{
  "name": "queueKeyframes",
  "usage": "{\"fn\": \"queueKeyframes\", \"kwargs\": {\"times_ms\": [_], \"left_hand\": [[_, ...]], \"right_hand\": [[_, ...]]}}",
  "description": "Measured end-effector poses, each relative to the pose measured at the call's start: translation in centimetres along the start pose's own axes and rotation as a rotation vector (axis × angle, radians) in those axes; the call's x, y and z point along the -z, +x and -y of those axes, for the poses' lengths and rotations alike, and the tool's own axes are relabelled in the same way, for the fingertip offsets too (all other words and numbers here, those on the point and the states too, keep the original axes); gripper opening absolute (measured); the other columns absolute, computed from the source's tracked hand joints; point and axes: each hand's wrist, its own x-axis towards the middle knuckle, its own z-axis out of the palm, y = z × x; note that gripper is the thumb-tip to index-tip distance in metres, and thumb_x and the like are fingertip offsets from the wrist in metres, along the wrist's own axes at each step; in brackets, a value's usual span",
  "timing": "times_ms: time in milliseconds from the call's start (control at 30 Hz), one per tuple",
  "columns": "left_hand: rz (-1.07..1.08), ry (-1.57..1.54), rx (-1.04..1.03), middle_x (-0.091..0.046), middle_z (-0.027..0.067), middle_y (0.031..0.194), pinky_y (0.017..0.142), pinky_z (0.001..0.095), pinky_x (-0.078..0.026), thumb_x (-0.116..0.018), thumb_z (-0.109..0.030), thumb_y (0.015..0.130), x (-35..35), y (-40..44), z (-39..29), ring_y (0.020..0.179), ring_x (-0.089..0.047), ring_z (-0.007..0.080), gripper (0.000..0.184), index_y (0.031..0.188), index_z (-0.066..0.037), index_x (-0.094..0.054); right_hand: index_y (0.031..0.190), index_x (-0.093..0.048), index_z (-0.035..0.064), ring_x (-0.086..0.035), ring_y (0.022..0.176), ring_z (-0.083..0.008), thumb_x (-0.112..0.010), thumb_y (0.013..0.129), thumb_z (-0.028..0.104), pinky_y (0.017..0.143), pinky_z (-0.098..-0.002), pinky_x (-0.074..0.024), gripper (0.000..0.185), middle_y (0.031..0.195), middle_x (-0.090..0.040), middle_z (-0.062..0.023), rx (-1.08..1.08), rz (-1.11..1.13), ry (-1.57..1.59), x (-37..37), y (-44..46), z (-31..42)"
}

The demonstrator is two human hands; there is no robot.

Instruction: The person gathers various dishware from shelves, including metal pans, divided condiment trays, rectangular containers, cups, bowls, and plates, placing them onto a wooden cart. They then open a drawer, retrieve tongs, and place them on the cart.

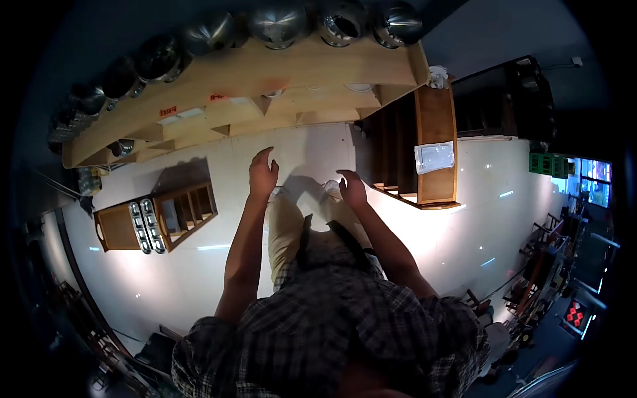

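Observation:
My left hand [263, 174] is held out over the pale floor, holding nothing, its thumb apart from the fingers. To its right, my right hand [352, 188] is also bare, with fingers loosely bent and apart. Neither hand touches anything. Ahead of both is a long light-wood shelf unit [265, 76] with open compartments. Along its top stand several shiny metal pots [277, 25]. Closest to my right hand is a dark brown wooden cabinet [436, 113] with a clear plastic packet [434, 158] on its top.
At left stands a low brown wooden unit [119, 229] carrying metal trays with round cups [147, 225]. A crumpled white bag [438, 77] sits by the shelf's right end. A green crate [548, 164] and stacked furniture [551, 255] are farther right. My shoes stand on the tiled floor [491, 225].

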Motion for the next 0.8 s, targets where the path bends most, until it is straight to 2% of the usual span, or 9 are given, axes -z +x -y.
{"fn": "queueKeyframes", "kwargs": {"times_ms": [167,300,333,367,433,500,800], "left_hand": [[-0.033,-0.005,-0.022,-0.059,0.0205,0.115,0.093,0.0440,-0.045,-0.058,-0.002,0.076,-5.7,1.5,-1.5,0.107,-0.055,0.0377,0.044,0.120,-0.003,-0.054],[-0.011,0.019,0.004,-0.055,0.0165,0.123,0.097,0.0455,-0.041,-0.059,-0.002,0.075,-12.9,3.0,3.1,0.115,-0.050,0.0358,0.048,0.122,-0.004,-0.052],[-0.041,0.054,0.003,-0.055,0.0163,0.123,0.099,0.0457,-0.039,-0.059,-0.003,0.075,-14.2,3.4,3.6,0.117,-0.048,0.0356,0.047,0.122,-0.005,-0.052],[-0.069,0.090,0.000,-0.054,0.0162,0.124,0.101,0.0458,-0.037,-0.059,-0.003,0.075,-15.7,4.0,4.4,0.119,-0.046,0.0355,0.047,0.122,-0.005,-0.052],[-0.049,0.108,0.021,-0.053,0.0162,0.125,0.103,0.0458,-0.035,-0.059,-0.004,0.076,-18.6,5.5,6.5,0.121,-0.044,0.0360,0.047,0.122,-0.005,-0.052],[-0.124,0.093,-0.024,-0.050,0.0154,0.127,0.102,0.0458,-0.035,-0.059,-0.004,0.076,-22.5,6.7,9.5,0.121,-0.044,0.0361,0.046,0.121,-0.005,-0.052],[-0.155,-0.066,-0.069,-0.047,0.0137,0.130,0.103,0.0454,-0.035,-0.055,0.004,0.075,-37.0,7.3,21.4,0.120,-0.044,0.0350,0.044,0.118,-0.005,-0.055]], "right_hand": [[0.110,-0.062,0.0089,-0.058,0.102,-0.0346,-0.059,0.081,0.008,0.090,-0.0394,-0.0474,0.029,0.109,-0.063,-0.0159,0.081,0.016,-0.016,0.0,6.3,-7.6],[0.107,-0.062,0.0061,-0.058,0.103,-0.0311,-0.060,0.078,0.006,0.090,-0.0393,-0.0477,0.029,0.107,-0.064,-0.0129,0.161,-0.043,-0.042,-4.2,11.7,-13.3],[0.109,-0.061,0.0061,-0.054,0.110,-0.0341,-0.061,0.076,0.006,0.095,-0.0427,-0.0446,0.033,0.115,-0.060,-0.0139,0.192,-0.029,-0.016,-5.4,13.3,-14.7],[0.109,-0.061,0.0061,-0.054,0.110,-0.0341,-0.061,0.076,0.006,0.095,-0.0427,-0.0446,0.033,0.115,-0.060,-0.0139,0.197,-0.020,-0.011,-6.8,15.2,-16.5],[0.116,-0.058,0.0066,-0.047,0.118,-0.0380,-0.061,0.075,0.006,0.101,-0.0465,-0.0382,0.041,0.126,-0.052,-0.0159,0.382,-0.162,-0.251,-9.7,19.4,-18.1],[0.123,-0.053,0.0062,-0.040,0.125,-0.0408,-0.060,0.075,0.006,0.105,-0.0493,-0.0323,0.049,0.133,-0.045,-0.0176,0.328,-0.162,-0.271,-13.1,23.3,-19.7],[0.129,-0.045,0.0022,-0.037,0.127,-0.0413,-0.058,0.077,0.006,0.105,-0.0510,-0.0311,0.054,0.136,-0.041,-0.0214,0.488,-0.451,-0.279,-22.6,33.6,-24.7]]}}
